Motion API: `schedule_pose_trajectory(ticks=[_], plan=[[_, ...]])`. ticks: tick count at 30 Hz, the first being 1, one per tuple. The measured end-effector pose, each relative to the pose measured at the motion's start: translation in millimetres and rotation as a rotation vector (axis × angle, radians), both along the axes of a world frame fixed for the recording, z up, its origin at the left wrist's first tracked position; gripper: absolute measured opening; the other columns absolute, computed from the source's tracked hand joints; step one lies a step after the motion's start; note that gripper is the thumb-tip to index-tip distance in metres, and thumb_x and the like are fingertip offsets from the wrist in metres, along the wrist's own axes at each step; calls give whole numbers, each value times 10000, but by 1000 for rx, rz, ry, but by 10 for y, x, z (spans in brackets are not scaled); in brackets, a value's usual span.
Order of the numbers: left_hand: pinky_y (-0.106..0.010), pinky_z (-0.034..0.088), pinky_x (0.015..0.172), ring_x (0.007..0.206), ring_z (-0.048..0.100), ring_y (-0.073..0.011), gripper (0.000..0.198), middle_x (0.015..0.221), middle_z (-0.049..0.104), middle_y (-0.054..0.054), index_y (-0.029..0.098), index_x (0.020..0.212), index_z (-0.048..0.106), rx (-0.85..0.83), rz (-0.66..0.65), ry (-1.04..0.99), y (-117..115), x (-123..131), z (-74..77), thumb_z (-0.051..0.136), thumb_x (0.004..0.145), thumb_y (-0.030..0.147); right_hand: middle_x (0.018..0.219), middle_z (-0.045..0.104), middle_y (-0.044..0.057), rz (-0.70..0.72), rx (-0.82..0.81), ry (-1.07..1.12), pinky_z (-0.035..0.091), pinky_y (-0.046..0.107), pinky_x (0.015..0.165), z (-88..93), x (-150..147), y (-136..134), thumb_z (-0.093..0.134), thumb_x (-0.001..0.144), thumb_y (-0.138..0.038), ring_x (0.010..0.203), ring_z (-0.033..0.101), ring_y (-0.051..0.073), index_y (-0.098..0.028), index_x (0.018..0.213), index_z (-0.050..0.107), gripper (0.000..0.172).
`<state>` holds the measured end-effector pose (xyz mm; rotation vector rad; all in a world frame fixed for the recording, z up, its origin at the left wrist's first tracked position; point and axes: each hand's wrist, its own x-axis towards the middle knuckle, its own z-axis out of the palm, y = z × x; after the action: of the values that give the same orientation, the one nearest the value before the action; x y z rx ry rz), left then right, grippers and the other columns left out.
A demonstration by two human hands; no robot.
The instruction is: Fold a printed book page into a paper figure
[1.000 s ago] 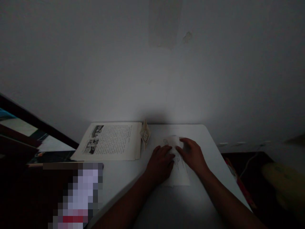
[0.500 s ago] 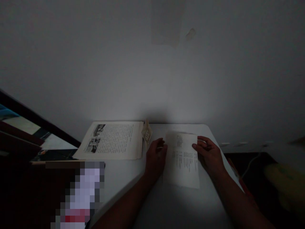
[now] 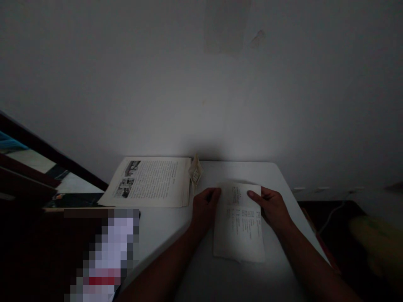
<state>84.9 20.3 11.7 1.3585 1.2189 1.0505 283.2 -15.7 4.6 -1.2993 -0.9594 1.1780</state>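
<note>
A printed sheet of paper (image 3: 241, 230) with a crease across its upper part is held over the white table, its text side towards me. My right hand (image 3: 273, 207) grips the sheet's upper right edge, thumb on the front and fingers behind. At the upper left edge, my left hand (image 3: 205, 207) has its thumb and fingers pinched together on the paper. To the left lies a stack of printed pages (image 3: 151, 184) with two dark pictures on the top one. A small folded paper piece (image 3: 195, 171) stands upright beside the stack.
The white table (image 3: 245, 170) stands against a grey wall (image 3: 157, 84). A pixelated patch (image 3: 116, 239) covers something at the lower left. Right of the table are a pale cable (image 3: 332, 216) and a blurred yellowish thing (image 3: 378, 243).
The sheet has come slightly down and nearer to me. My left fingers have closed on its edge, and my right thumb lies further in over the front.
</note>
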Motion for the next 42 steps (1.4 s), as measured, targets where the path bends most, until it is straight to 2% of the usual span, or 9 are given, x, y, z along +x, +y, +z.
schedule_pose_trajectory(ticks=[4,10,15,22,27,35,42], plan=[[-258,450,654,733,614,-168,329,775,690,-27,143,832,689,-4,-14,-1,2,-4,-8,525,811,427,625,655,-2,-31,3,-60,452,280,579,-8,1,-5,722,685,-362,573,586,153,-186,722,680,185],[-255,447,654,725,607,-163,326,762,684,-25,139,818,685,28,-18,12,-6,-10,-12,518,817,419,661,669,9,-25,-13,-23,473,305,607,-21,-4,-6,720,688,-368,602,607,173,-199,805,696,207],[-251,452,644,719,612,-162,321,758,685,-25,139,819,686,33,-29,6,-5,-10,-12,516,821,411,635,662,-6,-29,-7,-29,466,293,589,-43,13,-4,725,687,-350,590,607,165,-200,792,697,185],[-254,467,643,726,625,-169,308,772,695,-32,136,833,692,20,-51,11,-11,-6,14,528,814,397,737,710,35,56,-61,175,488,309,630,25,-23,22,743,672,-294,645,647,180,-176,880,686,246],[-251,476,642,736,637,-173,282,785,704,-36,137,842,695,10,-67,-24,-14,9,-8,558,799,380,773,724,68,117,-131,234,503,336,634,111,-84,33,751,652,-294,648,668,210,-155,937,683,324],[-258,497,679,772,653,-179,247,831,713,-46,143,866,703,-8,-85,-61,-18,9,-20,591,781,347,781,731,100,47,-206,130,525,367,653,157,-115,35,772,589,-371,689,683,258,-142,901,683,397],[-287,514,681,759,660,-192,237,822,719,-53,147,853,710,-27,-81,-82,-30,7,10,603,768,341,702,722,81,5,-211,111,518,336,563,130,-90,43,800,551,-338,589,661,231,-158,818,698,338]])
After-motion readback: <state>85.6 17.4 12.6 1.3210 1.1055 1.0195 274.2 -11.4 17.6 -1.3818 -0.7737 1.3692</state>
